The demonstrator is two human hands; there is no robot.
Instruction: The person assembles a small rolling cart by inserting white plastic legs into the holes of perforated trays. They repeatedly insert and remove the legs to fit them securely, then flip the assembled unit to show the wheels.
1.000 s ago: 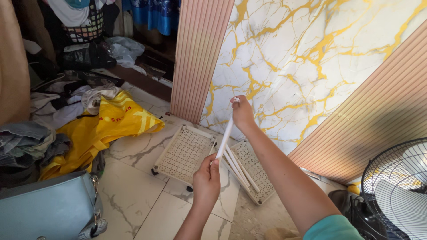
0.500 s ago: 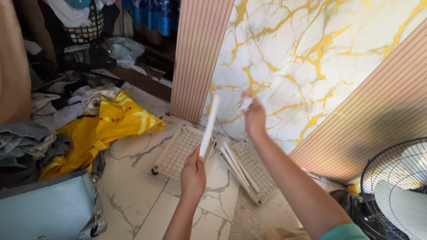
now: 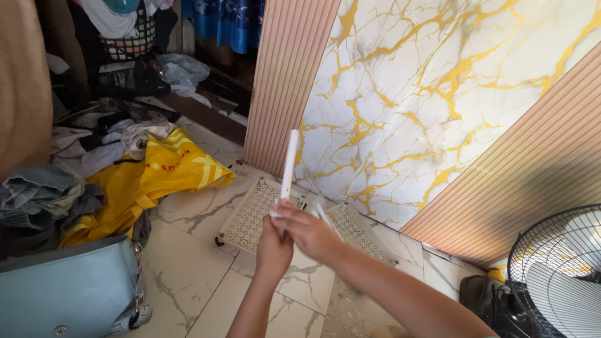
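While upright, white tube [image 3: 290,164] in open air

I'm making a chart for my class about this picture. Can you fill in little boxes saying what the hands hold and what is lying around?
left hand: grips the bottom of a white tube, held upright
right hand: touches the tube's lower end, beside the left hand
white perforated shelves: two, lying on the marble floor tiles by the wall
yellow bag: crumpled on the floor, left
light blue handbag: bottom left corner
black fan: bottom right
wall: white and gold marble panel between ribbed pink panels
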